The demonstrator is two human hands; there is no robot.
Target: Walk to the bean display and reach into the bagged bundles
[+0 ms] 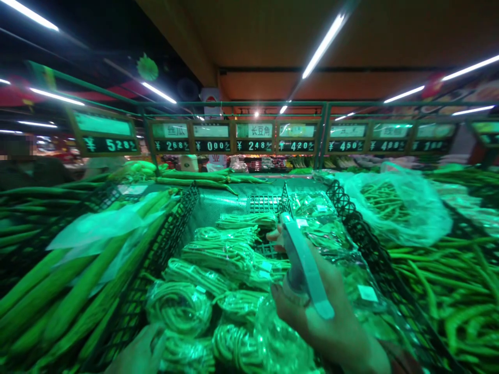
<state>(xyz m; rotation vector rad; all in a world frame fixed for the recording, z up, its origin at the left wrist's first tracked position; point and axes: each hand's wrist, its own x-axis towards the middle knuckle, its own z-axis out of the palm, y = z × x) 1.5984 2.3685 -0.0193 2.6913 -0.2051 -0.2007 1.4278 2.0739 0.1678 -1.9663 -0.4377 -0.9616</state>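
My right hand (331, 311) grips a spray bottle (306, 267) by its neck and trigger, with the nozzle pointed away over a bin of bundled long beans (218, 270). The beans lie coiled in clear wrap with small labels. My left hand (136, 356) shows only at the bottom edge, resting on or next to a wrapped bean coil; what it holds is unclear.
Black mesh dividers (167, 244) split the stall into bins. Long green gourds (70, 291) fill the left bin, green peppers (460, 291) the right, with a plastic bag of beans (393, 208) above. Price signs (255, 137) hang across the back. A person (23, 166) stands far left.
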